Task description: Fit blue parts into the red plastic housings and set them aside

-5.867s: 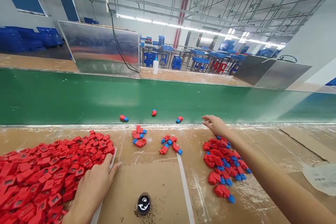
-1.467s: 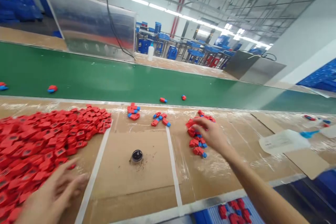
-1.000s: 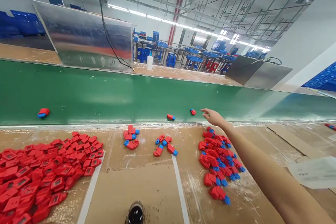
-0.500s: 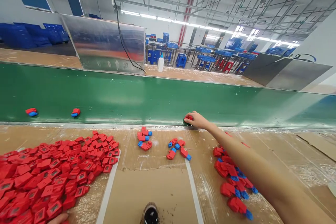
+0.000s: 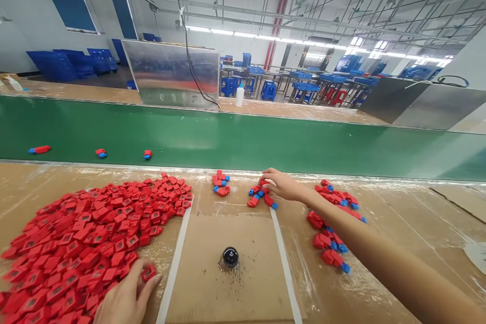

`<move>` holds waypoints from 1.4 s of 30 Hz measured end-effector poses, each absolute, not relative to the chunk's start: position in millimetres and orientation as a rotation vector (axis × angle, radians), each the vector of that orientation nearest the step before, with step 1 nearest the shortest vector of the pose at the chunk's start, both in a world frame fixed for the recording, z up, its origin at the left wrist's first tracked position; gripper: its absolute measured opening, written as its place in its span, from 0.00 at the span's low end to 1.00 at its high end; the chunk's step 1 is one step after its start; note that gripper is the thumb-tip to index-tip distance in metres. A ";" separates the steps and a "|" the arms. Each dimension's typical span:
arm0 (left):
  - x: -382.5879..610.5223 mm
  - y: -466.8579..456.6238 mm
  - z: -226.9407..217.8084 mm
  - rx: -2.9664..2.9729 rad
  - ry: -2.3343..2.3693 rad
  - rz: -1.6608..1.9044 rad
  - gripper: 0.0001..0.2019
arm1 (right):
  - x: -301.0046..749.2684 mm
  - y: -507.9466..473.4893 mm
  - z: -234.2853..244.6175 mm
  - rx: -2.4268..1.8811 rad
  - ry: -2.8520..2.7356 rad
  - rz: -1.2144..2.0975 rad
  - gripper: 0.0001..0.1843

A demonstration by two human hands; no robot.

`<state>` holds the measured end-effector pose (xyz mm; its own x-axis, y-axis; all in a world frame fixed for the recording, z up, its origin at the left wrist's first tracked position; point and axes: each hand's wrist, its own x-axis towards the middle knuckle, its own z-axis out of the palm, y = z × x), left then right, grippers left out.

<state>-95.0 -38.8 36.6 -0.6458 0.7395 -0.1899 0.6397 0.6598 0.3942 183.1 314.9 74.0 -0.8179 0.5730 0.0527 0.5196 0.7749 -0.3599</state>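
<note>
My left hand [image 5: 127,291] is at the right edge of a large heap of red plastic blocks [image 5: 85,230]. Its thumb and forefinger close on one red block [image 5: 148,272], which shows a dark slot. My right hand [image 5: 284,185] reaches over a small cluster of red-and-blue plastic pieces [image 5: 253,201] close to the belt. A red plastic piece [image 5: 262,181] shows at its fingertips; the fingers hide much of it. Beneath my right forearm lies a larger group of red-and-blue pieces [image 5: 331,257]. A glossy black dome [image 5: 230,257] stands on the cardboard between both hands.
A green conveyor belt [image 5: 243,142] crosses behind the table, carrying several red-and-blue pieces [image 5: 147,154] at left. Another small cluster [image 5: 220,183] lies near its edge. White tape strips [image 5: 286,268] flank the cardboard sheet [image 5: 205,293]. Beyond the belt stands a white bottle [image 5: 239,96].
My right hand has drawn back from the belt edge to the small cluster, a red piece at its fingertips. My left hand has come further into view, gripping a block. The camera view has shifted.
</note>
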 end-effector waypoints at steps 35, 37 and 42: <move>35.7 -25.5 14.8 0.895 1.426 1.323 0.14 | 196.4 122.6 72.1 -0.568 -2.549 0.748 0.09; 34.9 -25.5 10.3 0.840 1.404 1.344 0.16 | 193.0 123.0 71.0 -0.539 -2.555 0.731 0.10; 34.1 -25.0 2.2 0.824 1.394 1.356 0.19 | 189.3 124.3 68.4 -0.481 -2.578 0.696 0.10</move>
